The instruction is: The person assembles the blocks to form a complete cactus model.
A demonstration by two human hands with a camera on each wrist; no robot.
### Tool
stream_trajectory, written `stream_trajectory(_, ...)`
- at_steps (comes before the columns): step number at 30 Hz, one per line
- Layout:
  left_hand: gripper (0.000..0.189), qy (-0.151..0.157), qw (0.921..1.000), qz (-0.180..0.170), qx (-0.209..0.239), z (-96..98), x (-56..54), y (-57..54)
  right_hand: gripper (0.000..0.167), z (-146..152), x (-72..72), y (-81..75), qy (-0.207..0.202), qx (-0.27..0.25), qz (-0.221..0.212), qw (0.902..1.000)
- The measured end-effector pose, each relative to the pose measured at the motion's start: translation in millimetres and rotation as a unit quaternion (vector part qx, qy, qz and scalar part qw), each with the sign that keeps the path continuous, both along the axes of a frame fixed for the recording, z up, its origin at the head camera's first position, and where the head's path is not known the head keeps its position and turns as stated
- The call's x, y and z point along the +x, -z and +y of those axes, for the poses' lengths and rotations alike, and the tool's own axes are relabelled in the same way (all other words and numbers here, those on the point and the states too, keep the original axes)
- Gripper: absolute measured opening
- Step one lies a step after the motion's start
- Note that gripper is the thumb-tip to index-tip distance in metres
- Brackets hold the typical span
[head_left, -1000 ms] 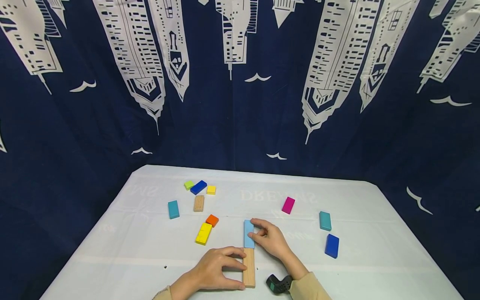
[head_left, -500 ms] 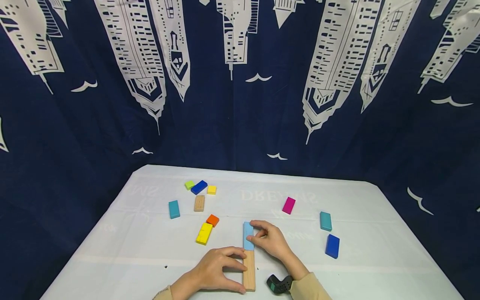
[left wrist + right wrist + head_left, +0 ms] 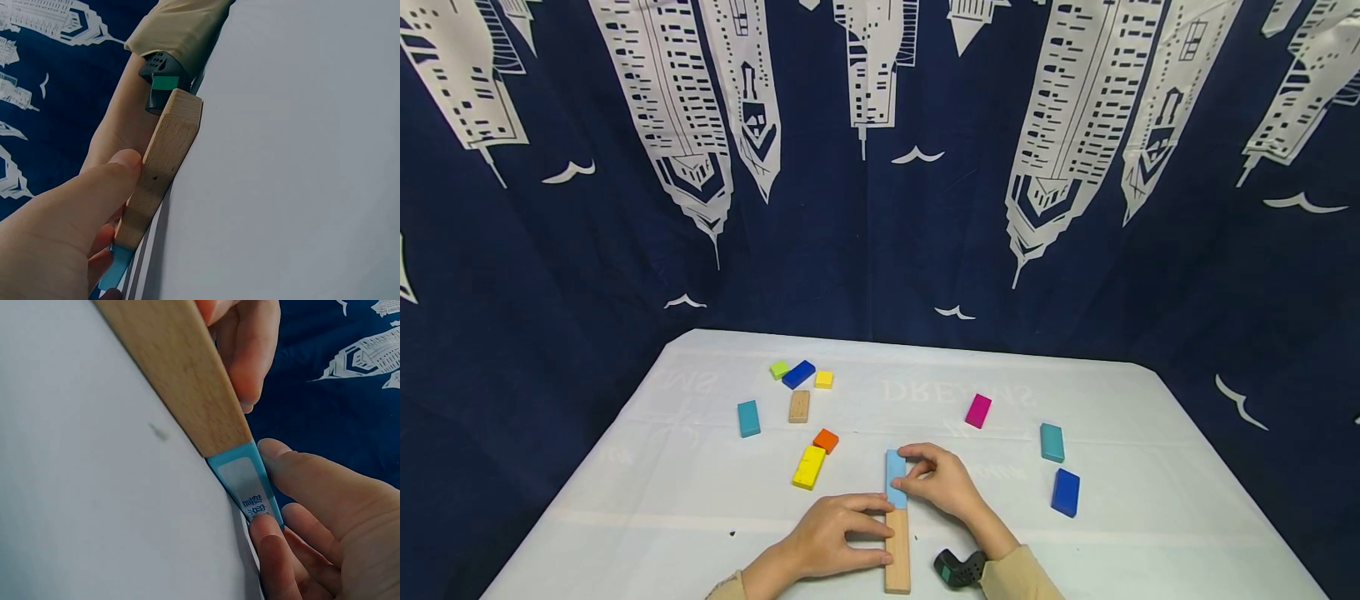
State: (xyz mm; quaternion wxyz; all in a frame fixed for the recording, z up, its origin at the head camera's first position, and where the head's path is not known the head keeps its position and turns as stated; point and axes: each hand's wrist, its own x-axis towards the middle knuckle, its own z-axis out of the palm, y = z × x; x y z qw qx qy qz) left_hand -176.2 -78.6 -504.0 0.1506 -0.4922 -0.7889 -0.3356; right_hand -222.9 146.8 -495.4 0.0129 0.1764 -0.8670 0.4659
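Note:
In the head view a long natural-wood block [image 3: 897, 550] lies lengthwise near the front of the table, end to end with a light blue block [image 3: 896, 477]. My left hand [image 3: 831, 533] is on the wooden block's left side, thumb and spread fingertips touching it, the index finger reaching the joint. My right hand [image 3: 942, 481] pinches the light blue block from the right between thumb and fingers. The right wrist view shows a white label with blue print on the light blue block [image 3: 240, 478]. In the left wrist view the thumb [image 3: 128, 159] rests against the wooden block [image 3: 159, 165].
Left of the blocks lie a yellow block [image 3: 808, 467], an orange block [image 3: 826, 441], a teal block [image 3: 748, 418] and several others farther back. A magenta block [image 3: 978, 411], another teal block [image 3: 1052, 442] and a dark blue block [image 3: 1065, 492] lie right. A black device [image 3: 958, 570] sits at the right wrist.
The wooden and light blue blocks have slid together toward the front edge, slightly left. My right hand has moved a little with them; the left stays nearly in place, its thumb slightly higher.

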Motion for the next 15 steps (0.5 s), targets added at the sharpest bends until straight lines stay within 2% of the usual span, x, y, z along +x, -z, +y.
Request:
stream_trajectory(11, 0.017, 0.008, 0.9999, -0.002, 0.007, -0.4, 0.1, -0.9, 0.037, -0.2, 0.4, -0.9, -0.015, -0.010, -0.013, 0.9997)
stream_trajectory(15, 0.015, 0.012, 0.9998, -0.003, 0.013, 0.0, -0.4, -0.6, 0.035, -2.8, 5.3, -10.5, -0.021, -0.013, -0.020, 0.9995)
